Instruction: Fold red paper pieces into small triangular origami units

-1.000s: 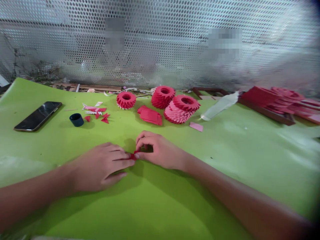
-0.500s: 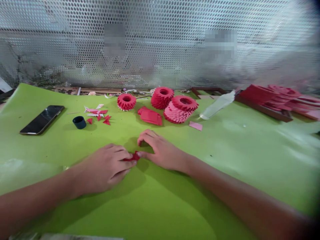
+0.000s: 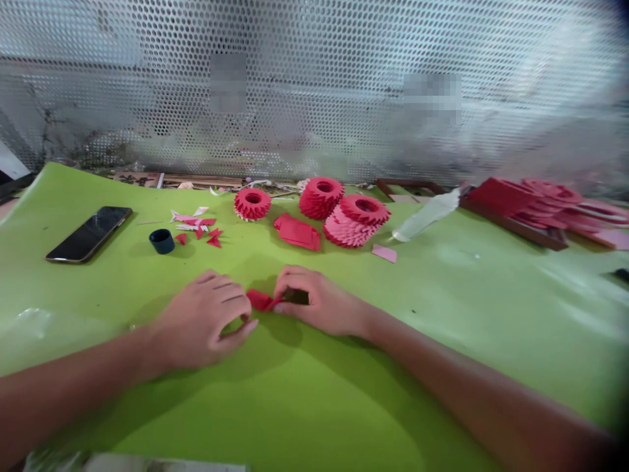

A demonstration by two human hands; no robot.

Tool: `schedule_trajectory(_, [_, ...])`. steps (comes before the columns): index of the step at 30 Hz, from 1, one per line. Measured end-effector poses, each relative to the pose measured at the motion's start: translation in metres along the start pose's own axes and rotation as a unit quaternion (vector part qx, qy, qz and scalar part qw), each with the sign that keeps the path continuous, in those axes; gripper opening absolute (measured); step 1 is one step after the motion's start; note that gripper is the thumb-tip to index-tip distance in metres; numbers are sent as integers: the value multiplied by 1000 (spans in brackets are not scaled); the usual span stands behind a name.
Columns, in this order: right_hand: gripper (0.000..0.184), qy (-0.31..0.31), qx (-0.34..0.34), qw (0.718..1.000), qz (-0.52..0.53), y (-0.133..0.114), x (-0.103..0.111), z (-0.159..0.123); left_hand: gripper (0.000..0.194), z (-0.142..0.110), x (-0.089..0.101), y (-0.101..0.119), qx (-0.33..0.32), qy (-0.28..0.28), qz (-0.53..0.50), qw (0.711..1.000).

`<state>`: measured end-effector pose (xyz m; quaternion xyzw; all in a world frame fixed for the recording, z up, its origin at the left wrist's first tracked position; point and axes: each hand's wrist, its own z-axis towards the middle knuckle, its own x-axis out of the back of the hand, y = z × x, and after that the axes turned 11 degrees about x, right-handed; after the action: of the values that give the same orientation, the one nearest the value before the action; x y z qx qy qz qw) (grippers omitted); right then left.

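Craft wkspace, folded-paper rings (image 3: 321, 197), paper stacks (image 3: 530, 200)

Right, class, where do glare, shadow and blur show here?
Head view: pale glare on the green tabletop, far right; head view: soft shadows around the left hand and right hand; head view: the right forearm blurs towards a dark corner.

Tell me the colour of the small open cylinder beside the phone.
Dark blue, best seen in the head view.

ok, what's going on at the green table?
A person's right hand pinches one end of a small red paper piece in its fingers. The left hand is at the other end; whether it grips is unclear. Beyond them on the table lie flat red papers, near three ring-shaped paper pieces.
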<state>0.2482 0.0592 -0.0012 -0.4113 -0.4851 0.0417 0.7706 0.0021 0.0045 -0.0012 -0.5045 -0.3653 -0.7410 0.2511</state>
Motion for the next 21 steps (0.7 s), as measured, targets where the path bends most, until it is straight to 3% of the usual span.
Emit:
schedule_trajectory(2, [26, 53, -36, 997, 39, -1, -1, 0, 39, 1, 1, 1, 35, -1, -22, 999])
schedule_trajectory(4, [29, 102, -50, 991, 72, -4, -3, -1, 39, 4, 1, 4, 89, -14, -73, 993])
schedule_trajectory(8, [22, 113, -20, 987, 108, -16, -10, -2, 31, 10, -2, 12, 174, -27, -204, 963])
schedule_trajectory(12, [7, 120, 24, 986, 111, -24, -19, -2, 33, 11, -6, 13, 182, 8, -263, 948])
schedule_trajectory(15, [7, 128, 40, 985, 105, -26, -20, -2, 31, 11, -6, 12, 177, 28, -284, 942])
schedule_trajectory(18, [20, 119, 7, 987, 112, -24, -17, -1, 31, 11, -3, 11, 170, 44, -303, 937])
schedule_trajectory(21, [31, 114, -48, 977, 175, -21, -13, 1, 31, 10, -1, 9, 163, 18, -342, 925])
